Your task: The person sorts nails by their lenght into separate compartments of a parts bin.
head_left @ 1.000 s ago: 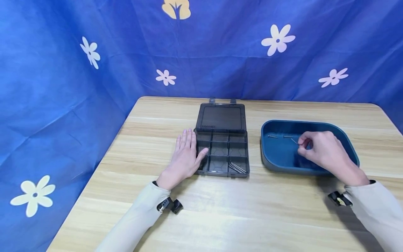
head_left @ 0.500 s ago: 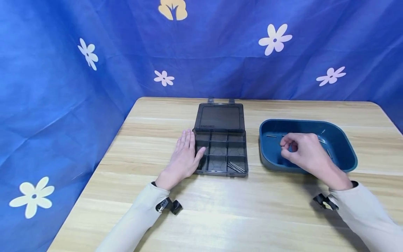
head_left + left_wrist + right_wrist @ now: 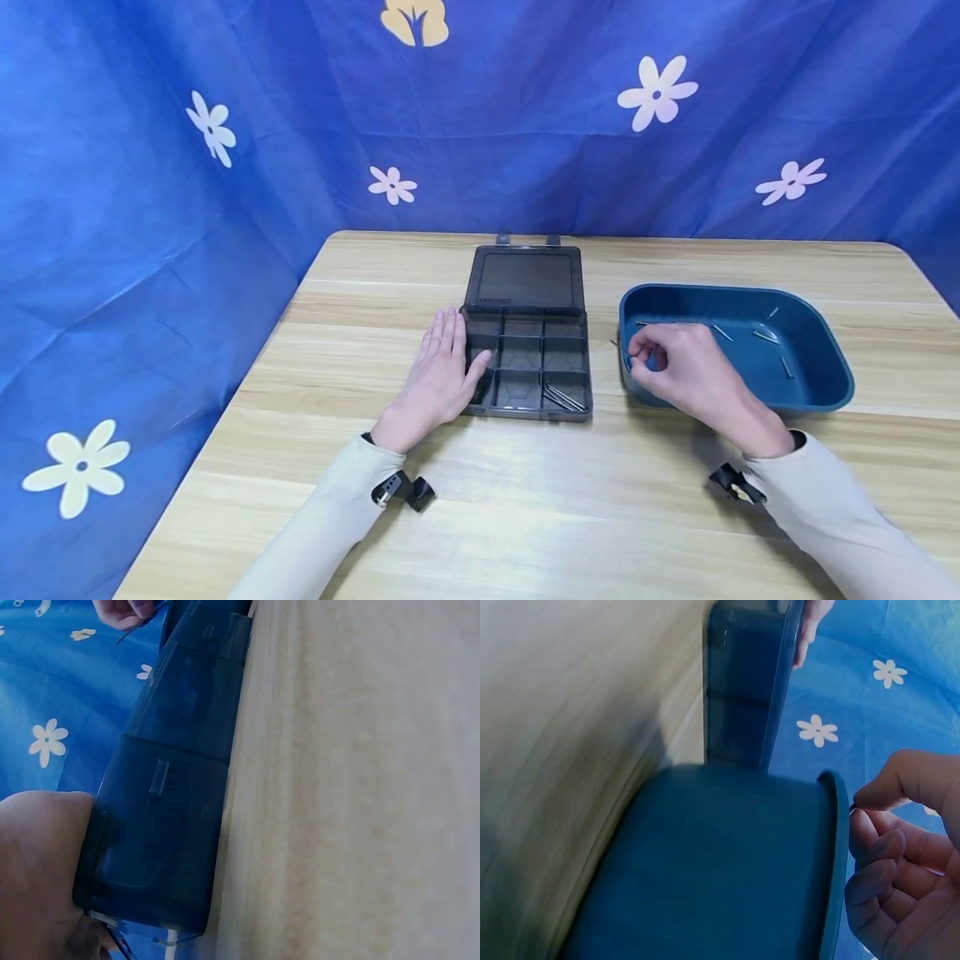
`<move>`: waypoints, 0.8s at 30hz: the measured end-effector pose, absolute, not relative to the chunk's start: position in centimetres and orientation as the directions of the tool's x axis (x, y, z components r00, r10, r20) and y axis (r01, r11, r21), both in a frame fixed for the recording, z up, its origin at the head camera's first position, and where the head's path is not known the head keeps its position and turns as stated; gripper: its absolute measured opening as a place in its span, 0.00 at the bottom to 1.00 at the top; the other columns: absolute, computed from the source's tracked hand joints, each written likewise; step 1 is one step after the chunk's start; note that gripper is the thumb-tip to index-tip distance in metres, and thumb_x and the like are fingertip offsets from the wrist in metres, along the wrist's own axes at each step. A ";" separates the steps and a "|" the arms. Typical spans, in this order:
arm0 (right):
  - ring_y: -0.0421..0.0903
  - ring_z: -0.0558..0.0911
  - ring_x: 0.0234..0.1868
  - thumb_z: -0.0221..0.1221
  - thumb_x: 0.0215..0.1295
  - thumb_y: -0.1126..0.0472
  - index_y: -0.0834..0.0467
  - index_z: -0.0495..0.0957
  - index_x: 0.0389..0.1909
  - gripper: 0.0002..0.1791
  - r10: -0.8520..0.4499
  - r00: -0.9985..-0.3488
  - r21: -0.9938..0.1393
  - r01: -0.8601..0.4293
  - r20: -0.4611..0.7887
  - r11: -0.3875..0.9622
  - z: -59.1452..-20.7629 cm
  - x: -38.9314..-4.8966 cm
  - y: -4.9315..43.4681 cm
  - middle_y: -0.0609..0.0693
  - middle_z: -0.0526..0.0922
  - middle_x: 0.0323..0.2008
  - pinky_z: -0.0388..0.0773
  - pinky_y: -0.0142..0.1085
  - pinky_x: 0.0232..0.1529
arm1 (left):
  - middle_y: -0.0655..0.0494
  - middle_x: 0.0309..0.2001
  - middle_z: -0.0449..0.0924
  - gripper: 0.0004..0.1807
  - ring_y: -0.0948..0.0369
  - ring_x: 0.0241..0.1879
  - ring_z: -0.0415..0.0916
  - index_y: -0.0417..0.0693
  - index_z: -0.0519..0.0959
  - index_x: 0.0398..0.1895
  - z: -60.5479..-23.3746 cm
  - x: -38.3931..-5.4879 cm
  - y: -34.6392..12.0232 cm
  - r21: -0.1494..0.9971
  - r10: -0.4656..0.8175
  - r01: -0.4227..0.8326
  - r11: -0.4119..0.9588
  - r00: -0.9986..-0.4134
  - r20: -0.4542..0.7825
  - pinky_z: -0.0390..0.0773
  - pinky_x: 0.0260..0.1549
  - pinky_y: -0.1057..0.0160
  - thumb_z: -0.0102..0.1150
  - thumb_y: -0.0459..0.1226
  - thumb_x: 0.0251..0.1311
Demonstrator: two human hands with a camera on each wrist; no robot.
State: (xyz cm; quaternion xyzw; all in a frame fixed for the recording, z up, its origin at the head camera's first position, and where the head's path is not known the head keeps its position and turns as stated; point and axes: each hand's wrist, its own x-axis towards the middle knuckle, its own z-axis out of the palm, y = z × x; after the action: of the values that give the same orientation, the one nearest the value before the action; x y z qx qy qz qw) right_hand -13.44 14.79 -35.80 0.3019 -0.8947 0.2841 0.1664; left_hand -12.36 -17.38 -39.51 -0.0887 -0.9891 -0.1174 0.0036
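The dark translucent organizer box [image 3: 519,392] lies on the table with its lid [image 3: 525,279] folded back. My left hand [image 3: 438,367] rests along its left side, fingers straight, thumb over the edge of the near-left compartments. Several metal nails [image 3: 566,400] lie in the near-right compartment. My right hand [image 3: 693,367] is over the left rim of the blue tray [image 3: 821,350], thumb and forefinger pinching a thin nail. Its end pokes out from the fingertips in the left wrist view, where the nail [image 3: 135,630] shows dark.
More loose nails [image 3: 722,333] lie scattered on the tray floor, some hidden behind the right hand. The wooden table [image 3: 525,508] reaches back to a blue curtain [image 3: 510,100] with flower prints. A gap of table separates the box from the tray.
My right hand has moved left across the tray to its left rim, carrying the pinched nail and uncovering nails on the tray floor. The left hand stays by the box.
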 end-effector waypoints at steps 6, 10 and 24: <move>0.38 0.72 0.21 0.61 0.46 0.71 0.57 0.80 0.24 0.06 -0.473 -0.740 -0.387 -0.661 0.478 0.643 -36.3 -13.2 13.8 0.43 0.76 0.20 0.70 0.30 0.21 | 0.35 0.75 0.37 0.42 0.44 0.75 0.31 0.30 0.40 0.74 -39.4 -12.4 -17.4 0.222 0.170 0.170 0.960 -0.985 0.017 0.39 0.72 0.49 0.27 0.56 0.74; 0.38 0.72 0.21 0.61 0.45 0.72 0.59 0.80 0.24 0.06 -0.476 -0.720 -0.381 -0.681 0.505 0.626 -36.5 -13.1 13.4 0.44 0.76 0.20 0.70 0.30 0.21 | 0.35 0.75 0.36 0.42 0.45 0.75 0.30 0.30 0.40 0.74 -39.4 -12.3 -17.4 0.229 0.172 0.170 0.959 -0.985 0.011 0.39 0.72 0.49 0.27 0.56 0.74; 0.38 0.74 0.22 0.61 0.46 0.75 0.62 0.83 0.28 0.08 -0.536 -0.682 -0.418 -0.730 0.497 0.541 -37.2 -11.9 10.7 0.47 0.82 0.24 0.70 0.27 0.20 | 0.35 0.75 0.36 0.42 0.45 0.75 0.29 0.30 0.40 0.74 -39.3 -12.5 -17.1 0.220 0.172 0.169 0.961 -0.985 0.007 0.38 0.72 0.50 0.26 0.56 0.74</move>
State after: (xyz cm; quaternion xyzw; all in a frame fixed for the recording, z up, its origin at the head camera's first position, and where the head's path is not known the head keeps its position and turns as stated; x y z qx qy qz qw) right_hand -11.85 10.68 -37.16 0.3666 -0.8635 0.3087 0.1568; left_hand -12.50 -17.13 -39.34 -0.0860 -0.9901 -0.1107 -0.0061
